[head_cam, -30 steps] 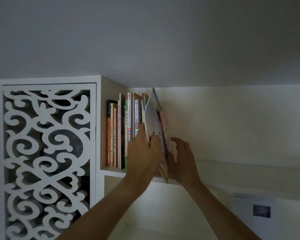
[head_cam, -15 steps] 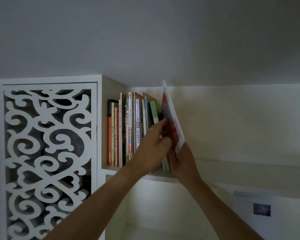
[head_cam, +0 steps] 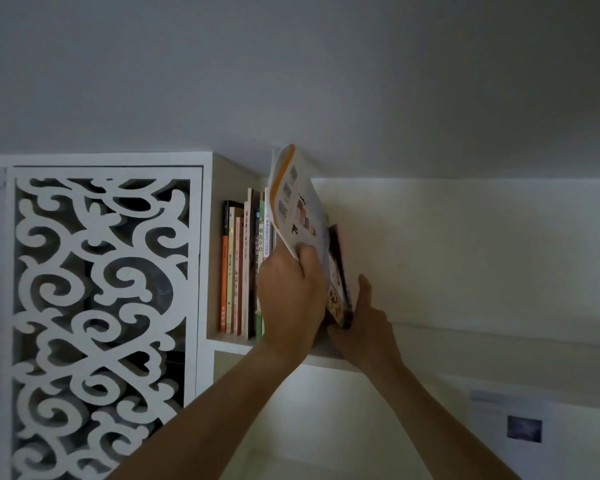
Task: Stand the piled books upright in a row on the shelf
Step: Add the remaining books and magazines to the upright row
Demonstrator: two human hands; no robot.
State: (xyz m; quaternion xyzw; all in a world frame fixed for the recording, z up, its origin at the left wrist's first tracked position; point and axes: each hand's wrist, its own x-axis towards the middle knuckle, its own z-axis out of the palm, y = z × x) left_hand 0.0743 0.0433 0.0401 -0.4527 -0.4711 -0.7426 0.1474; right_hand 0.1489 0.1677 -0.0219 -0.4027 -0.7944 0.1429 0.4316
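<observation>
Dim shelf [head_cam: 229, 342], left hand [head_cam: 291, 299] hides book spines [head_cam: 243, 268] — titles unreadable

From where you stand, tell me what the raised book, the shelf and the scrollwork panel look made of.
Raised book: glossy paper, thin soft cover; it bows in the left hand's grip.
Shelf: white painted or laminated board, probably; smooth flat edges.
Scrollwork panel: white cut-out board, wood or plastic; I cannot tell which.
</observation>
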